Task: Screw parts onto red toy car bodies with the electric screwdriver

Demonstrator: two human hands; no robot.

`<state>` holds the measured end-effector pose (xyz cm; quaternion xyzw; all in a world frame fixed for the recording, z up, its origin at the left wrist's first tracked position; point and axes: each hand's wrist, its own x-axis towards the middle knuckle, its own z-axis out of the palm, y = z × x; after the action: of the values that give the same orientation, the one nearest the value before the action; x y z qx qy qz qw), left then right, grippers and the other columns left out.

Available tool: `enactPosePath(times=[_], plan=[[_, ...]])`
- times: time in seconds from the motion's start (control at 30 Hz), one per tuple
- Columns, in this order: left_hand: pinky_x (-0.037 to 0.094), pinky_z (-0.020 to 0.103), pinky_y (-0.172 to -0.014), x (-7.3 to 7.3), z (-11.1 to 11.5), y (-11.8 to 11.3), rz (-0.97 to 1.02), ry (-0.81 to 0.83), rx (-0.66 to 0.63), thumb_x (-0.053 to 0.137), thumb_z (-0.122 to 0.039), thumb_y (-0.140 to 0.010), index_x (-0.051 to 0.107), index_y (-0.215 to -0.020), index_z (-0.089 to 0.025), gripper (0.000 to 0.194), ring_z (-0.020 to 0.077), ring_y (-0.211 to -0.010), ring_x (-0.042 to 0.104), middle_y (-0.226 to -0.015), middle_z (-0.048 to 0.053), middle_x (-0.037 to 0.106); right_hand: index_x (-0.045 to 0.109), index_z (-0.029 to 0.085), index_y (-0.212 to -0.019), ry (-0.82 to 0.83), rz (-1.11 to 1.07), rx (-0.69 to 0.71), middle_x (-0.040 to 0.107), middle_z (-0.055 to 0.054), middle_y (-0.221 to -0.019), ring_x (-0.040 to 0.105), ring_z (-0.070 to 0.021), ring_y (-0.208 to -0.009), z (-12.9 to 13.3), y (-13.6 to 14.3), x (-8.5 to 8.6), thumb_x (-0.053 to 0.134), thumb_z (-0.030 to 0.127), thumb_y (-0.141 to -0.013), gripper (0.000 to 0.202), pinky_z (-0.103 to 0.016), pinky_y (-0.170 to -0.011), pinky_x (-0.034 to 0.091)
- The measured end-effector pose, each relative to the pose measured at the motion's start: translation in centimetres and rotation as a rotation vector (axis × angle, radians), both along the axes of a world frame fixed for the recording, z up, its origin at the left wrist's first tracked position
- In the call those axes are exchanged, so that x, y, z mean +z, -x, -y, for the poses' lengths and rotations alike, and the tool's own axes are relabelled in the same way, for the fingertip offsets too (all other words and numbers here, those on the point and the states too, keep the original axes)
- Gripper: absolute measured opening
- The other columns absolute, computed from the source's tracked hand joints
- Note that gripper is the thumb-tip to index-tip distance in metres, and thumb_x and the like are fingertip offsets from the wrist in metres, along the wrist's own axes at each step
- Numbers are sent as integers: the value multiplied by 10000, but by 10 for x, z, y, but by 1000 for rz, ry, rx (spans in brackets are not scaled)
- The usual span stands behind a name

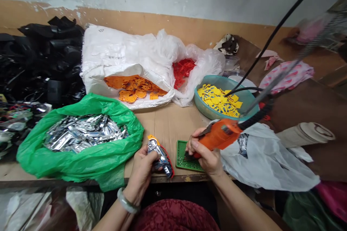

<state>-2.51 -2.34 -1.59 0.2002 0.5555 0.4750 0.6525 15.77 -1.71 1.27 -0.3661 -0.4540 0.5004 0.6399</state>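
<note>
My left hand (143, 166) is closed around a grey plastic assembly (161, 157) with a silver face, an orange tip and a red toothed edge. It is held just above the front edge of the work table. In my right hand (206, 155) is an orange corded electric screwdriver (219, 135), its nose pointing down and left. Most of its tip is hidden by my fingers. Below that hand lies a small green perforated tray (181, 157); whether it holds small parts I cannot make out.
A green bag (81, 164) of silvery parts stands left. Behind are a white sack (108, 50) with orange pieces and a clear bag (206, 59) with red ones. A teal basin (203, 106) holds yellow pieces. Black parts (40, 57) pile far left; a cable (282, 25) hangs right.
</note>
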Motion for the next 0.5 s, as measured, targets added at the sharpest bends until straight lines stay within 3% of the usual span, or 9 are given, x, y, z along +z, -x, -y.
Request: enactPosePath(times=[0.13,0.23,0.5], plan=[[424,193,-353,-2,-3,-6,4,-30,-5,648,-179,-532,622,-723,-156,194,102,-429,507,-545,-28,619,579,246,-929,-88,-149,14,495,85,-526,479,-126,-438,-11,14,34,721,320,-802,204,-314,-518,488],[386,189,-347,-2,-4,-9,9,-48,-16,642,-184,-536,605,-677,-163,147,87,-412,458,-520,-34,587,573,245,-921,-96,-167,93,498,81,-530,479,-126,-434,-15,28,48,722,320,-798,207,-321,-521,496],[393,202,-369,-1,-5,-11,4,-56,-13,645,-194,-534,635,-693,-164,162,98,-440,470,-559,-27,599,534,245,-956,-46,-101,170,516,83,-529,508,-134,-450,-15,45,34,719,350,-809,259,-320,-537,497]])
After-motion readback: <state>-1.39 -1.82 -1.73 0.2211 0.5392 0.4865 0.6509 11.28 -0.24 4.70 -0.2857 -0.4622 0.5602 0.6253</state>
